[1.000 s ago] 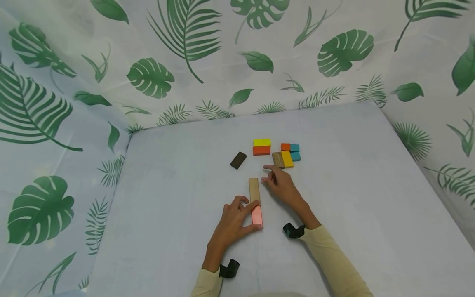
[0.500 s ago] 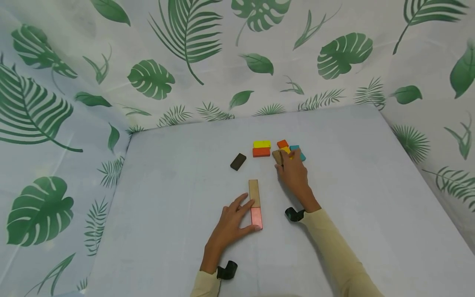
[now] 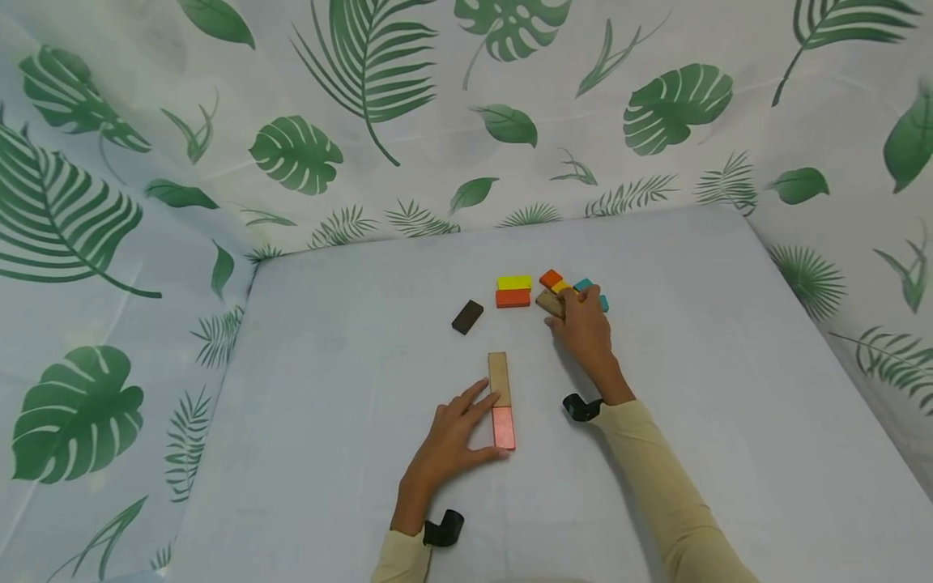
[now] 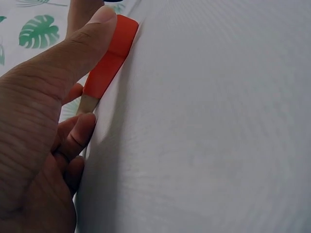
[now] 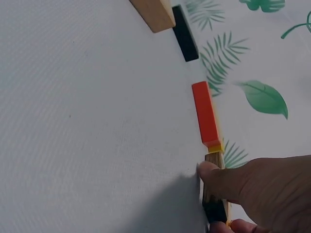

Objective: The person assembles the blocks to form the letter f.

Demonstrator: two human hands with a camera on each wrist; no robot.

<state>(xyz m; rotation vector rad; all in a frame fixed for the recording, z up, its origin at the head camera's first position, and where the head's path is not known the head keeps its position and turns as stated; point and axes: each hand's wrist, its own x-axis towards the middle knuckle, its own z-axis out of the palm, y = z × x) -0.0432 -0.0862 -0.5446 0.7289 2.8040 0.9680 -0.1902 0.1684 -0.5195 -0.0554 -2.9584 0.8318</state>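
Wood: light and stiff by the look of it, hard-edged little bars that seem unlikely to bend or break; smooth faces, so they may well slide on the pale cloth-covered table point(image 3: 350, 405).
Near row: here they lie, end against end, a pale tan rectangular wooden block point(image 3: 499, 379) on the far side, a pink rectangular painted block point(image 3: 504, 427) on the near side.
Best hold: the long sides, I'd say; a light pinch at mid-length should do, since a push on one end could shove its partner.
Far-right cluster: a brown grained wooden block point(image 3: 548, 304) lies slantwise beside an orange-yellow painted block point(image 3: 559, 287), with a small orange-red block point(image 3: 550, 278) beyond and a teal painted block point(image 3: 583, 285) to the right; the brown one's exposed left end looks handy for a grip.
Left hand point(image 3: 453, 441): in low from the left, fingers spread and gently bent, thumb at the pink block's near end, a fingertip at the tan block's left side; nothing wrapped.
Right hand point(image 3: 586, 330): reaching farther, fingers arched down over the cluster, thumb against the brown block; a true pinch? Can't tell, fingertips partly hidden.
Forearms: both angle in from the near edge, the right at a longer stretch.
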